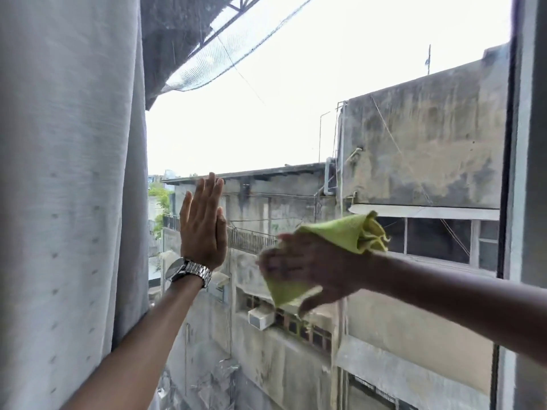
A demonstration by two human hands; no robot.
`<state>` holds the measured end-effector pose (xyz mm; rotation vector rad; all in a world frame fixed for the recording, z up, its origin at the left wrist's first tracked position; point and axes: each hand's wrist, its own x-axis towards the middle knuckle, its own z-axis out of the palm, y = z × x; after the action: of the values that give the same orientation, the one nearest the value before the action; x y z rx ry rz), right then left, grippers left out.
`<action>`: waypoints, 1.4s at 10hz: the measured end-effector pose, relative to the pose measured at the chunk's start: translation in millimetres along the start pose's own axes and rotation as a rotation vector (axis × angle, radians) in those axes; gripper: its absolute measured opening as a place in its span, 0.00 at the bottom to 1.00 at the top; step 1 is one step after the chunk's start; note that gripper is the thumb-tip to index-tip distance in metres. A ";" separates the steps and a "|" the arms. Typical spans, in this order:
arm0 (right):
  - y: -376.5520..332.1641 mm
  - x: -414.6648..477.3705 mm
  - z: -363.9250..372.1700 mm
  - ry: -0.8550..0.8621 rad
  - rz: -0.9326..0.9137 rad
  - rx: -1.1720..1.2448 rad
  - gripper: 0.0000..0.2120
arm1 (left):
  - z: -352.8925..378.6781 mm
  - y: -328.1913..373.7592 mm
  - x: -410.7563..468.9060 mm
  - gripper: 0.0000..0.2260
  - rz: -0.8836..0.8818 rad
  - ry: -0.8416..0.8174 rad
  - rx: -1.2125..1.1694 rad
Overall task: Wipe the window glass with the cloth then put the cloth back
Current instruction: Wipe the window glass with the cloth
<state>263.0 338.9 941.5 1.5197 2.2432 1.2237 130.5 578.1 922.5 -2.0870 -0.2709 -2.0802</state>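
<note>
The window glass (281, 113) fills the middle of the frame, from the top edge to the bottom. Through it, weathered concrete buildings (420, 143) are seen under a pale sky, with a sagging net (236, 48) stretched across the upper centre.

The whole left side of the frame is taken up by a grey-white curtain (68, 173), hung in vertical folds and marked with rows of small dots. Along the right edge, the dark upright of the window frame (529, 173) is shown.

Two bare forearms are raised toward the glass, one from the lower left and one from the right edge.

The left hand (204, 229) is held up at centre left, just beside the curtain's edge. Its palm is turned toward the glass and its fingers are straight and close together, pointing up. Whether the palm actually touches the pane cannot be told.

The right hand (310, 270) is seen right of centre, lower than the left and blurred. A yellow-green cloth (346, 232) is gripped in it and held at the glass. One bunched end of the cloth sticks out above the wrist toward the upper right, and a flatter part shows below the fingers.

A silver metal wristwatch (186, 269) is worn on the left wrist.
</note>
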 end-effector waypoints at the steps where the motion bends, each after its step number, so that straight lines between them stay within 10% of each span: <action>1: 68.3 18.7 -71.5 0.323 0.453 -0.292 0.41 | 2.8 -4.4 0.5 0.25 0.006 0.002 0.000; 2: 62.9 35.0 -62.6 0.413 0.722 -0.227 0.44 | 3.4 -3.9 -1.3 0.24 0.011 0.008 -0.002; 3: -8.5 22.7 3.7 0.118 0.372 -0.297 0.49 | 1.9 -2.8 -0.2 0.24 0.010 0.006 -0.003; 6: -2.0 -24.2 -2.5 0.140 0.165 -0.296 0.24 | 0.3 1.1 -2.0 0.24 0.022 0.004 0.068; 8: -26.1 -71.5 -22.1 0.370 0.602 -0.427 0.13 | -14.0 14.2 -0.3 0.28 -0.052 -0.150 0.219; 10: -97.3 24.0 -2.7 0.766 1.621 0.270 0.23 | -13.6 12.7 -4.1 0.26 -0.067 -0.168 0.173; 11: -96.0 64.1 -5.9 1.037 1.775 0.552 0.32 | -11.6 5.9 -4.2 0.25 -0.048 -0.148 0.148; 14: -17.2 29.4 3.8 1.161 1.947 0.099 0.43 | 2.1 -9.8 -5.3 0.23 0.002 -0.021 0.112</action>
<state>239.3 362.9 935.5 3.6893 -0.1390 2.6805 130.0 588.1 917.2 -2.0444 -0.3793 -1.9943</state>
